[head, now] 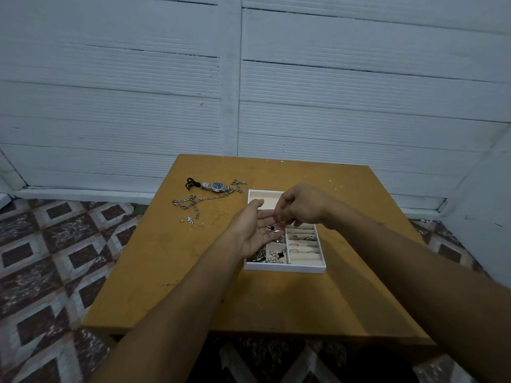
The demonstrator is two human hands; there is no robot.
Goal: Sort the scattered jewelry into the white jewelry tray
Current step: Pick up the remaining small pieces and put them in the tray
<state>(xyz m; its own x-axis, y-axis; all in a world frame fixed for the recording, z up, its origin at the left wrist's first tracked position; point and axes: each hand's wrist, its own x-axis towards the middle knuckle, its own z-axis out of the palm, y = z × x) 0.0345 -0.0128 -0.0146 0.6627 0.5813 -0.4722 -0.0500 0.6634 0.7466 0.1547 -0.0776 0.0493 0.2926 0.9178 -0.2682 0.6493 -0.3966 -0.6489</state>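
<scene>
I see left hand (pixel 253 228) palm up, fingers straight, carrying tiny charms (pixel 272 230) over tray (pixel 284 268) left edge, mid-table. Right hand (pixel 301 205) pinches one. Light, slippery, fragile: I'd pinch by loop, gently.

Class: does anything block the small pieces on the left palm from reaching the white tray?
Nothing visible does. The left hand carries the small pieces over the white tray; the right hand pinches at them from above.
</scene>
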